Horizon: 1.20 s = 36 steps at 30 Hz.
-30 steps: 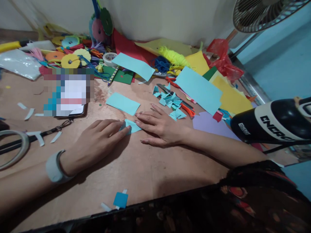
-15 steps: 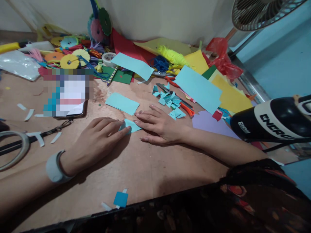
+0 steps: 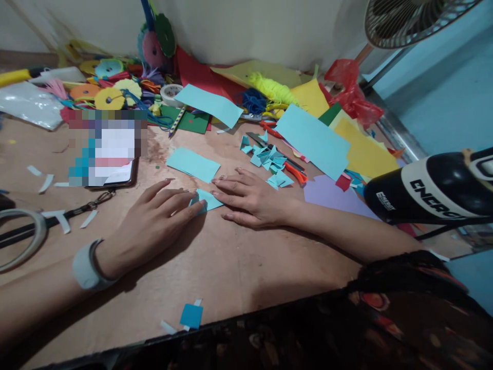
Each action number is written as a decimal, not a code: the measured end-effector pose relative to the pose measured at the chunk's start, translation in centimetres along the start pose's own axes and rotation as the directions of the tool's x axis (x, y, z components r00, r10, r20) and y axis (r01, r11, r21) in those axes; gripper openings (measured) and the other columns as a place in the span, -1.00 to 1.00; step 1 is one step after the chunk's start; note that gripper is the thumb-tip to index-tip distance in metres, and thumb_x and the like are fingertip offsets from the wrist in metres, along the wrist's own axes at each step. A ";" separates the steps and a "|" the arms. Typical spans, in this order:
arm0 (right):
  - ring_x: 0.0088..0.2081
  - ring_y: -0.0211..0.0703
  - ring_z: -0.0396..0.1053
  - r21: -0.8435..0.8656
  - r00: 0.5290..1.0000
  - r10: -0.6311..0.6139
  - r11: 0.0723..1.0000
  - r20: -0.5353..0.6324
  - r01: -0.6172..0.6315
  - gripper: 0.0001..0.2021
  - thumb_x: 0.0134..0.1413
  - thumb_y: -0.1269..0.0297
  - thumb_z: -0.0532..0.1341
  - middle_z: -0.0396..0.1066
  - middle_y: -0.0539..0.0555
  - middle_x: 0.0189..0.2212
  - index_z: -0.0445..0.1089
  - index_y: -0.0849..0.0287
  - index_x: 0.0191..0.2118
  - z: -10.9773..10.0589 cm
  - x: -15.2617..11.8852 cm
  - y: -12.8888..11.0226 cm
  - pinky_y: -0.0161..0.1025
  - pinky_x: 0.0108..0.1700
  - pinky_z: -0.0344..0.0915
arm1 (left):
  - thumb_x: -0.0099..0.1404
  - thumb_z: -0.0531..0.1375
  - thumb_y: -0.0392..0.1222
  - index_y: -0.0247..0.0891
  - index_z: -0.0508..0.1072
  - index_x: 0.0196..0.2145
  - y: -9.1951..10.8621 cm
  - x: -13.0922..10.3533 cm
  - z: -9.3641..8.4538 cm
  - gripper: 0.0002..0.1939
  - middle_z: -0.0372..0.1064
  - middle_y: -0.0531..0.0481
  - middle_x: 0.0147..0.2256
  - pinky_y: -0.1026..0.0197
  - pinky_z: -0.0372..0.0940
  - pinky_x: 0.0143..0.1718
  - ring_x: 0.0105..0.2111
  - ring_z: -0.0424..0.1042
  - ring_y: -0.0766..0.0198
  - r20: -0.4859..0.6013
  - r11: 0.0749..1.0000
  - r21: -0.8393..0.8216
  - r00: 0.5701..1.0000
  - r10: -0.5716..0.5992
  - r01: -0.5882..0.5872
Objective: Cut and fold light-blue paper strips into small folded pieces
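Note:
A small light-blue piece of paper (image 3: 208, 201) lies on the wooden table between my hands, partly hidden under the fingers. My left hand (image 3: 164, 213) rests on its left side, fingers stretched out, with a grey band on the wrist. Lying flat, my right hand (image 3: 254, 199) touches the paper's right end with its fingertips. Just beyond them is a light-blue paper rectangle (image 3: 194, 164), seemingly of more than one layer. Several folded light-blue paper pieces (image 3: 269, 156) are heaped past my right hand, next to orange-handled scissors (image 3: 296, 173).
A phone (image 3: 121, 172) lies at the left, near a tape roll (image 3: 42, 231) and paper scraps. Larger light-blue sheets (image 3: 314, 141) are at the back right. A black and white bottle (image 3: 427, 187) stands at the right. Coloured yarn and paper discs (image 3: 110, 98) crowd the back.
The index finger of my left hand has lifted and stretched forward. My right hand and the small paper stay nearly the same; the view has shifted slightly.

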State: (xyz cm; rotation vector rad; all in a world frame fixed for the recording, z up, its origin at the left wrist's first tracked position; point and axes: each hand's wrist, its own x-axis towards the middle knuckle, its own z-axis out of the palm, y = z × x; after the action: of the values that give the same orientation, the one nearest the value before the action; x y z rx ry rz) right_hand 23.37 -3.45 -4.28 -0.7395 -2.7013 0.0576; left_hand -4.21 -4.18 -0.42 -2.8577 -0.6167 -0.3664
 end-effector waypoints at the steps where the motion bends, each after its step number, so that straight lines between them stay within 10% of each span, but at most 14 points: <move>1: 0.26 0.07 0.21 -0.001 1.000 -0.002 1.000 -0.001 0.002 -0.51 0.35 0.03 0.02 0.27 0.30 0.24 0.28 0.22 0.23 0.0 0.0 0.0 0.21 0.29 0.04 | 0.43 0.05 -0.35 -0.35 0.42 0.03 0.0 0.0 0.1 -0.73 0.50 -0.19 -0.07 -0.23 0.27 0.10 -0.12 0.45 0.00 -0.003 1.000 0.000 1.000 0.004 -0.004; 21: 0.27 0.05 0.21 0.007 0.999 0.049 0.999 0.018 -0.049 -0.52 0.36 0.13 -0.02 0.25 0.31 0.25 0.22 0.25 0.27 -0.4 0.1 -0.3 0.20 0.30 0.03 | 0.42 0.04 -0.35 -0.24 0.43 0.06 0.0 -0.4 0.3 -0.68 0.48 -0.18 -0.02 -0.22 0.19 0.21 -0.04 0.44 0.06 0.025 0.996 -0.076 0.999 -0.037 0.039; 36: 0.36 0.20 0.02 0.009 0.987 0.050 0.999 0.153 -0.052 -0.33 0.24 -0.18 0.09 0.06 0.33 0.35 0.18 0.14 0.31 -1.4 0.0 -0.7 0.32 0.32 -0.10 | 0.44 0.01 -0.32 -0.29 0.44 0.03 0.0 -0.3 0.2 -0.70 0.48 -0.19 -0.03 -0.19 0.26 0.15 -0.06 0.44 0.04 0.018 0.999 -0.040 1.000 -0.008 0.009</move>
State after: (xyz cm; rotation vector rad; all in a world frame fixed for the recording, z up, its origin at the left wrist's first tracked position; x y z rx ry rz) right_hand 23.53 -4.09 -2.83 -0.8316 -2.8236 0.1499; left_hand -4.46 -4.20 -0.68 -2.9004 -0.6320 -0.3594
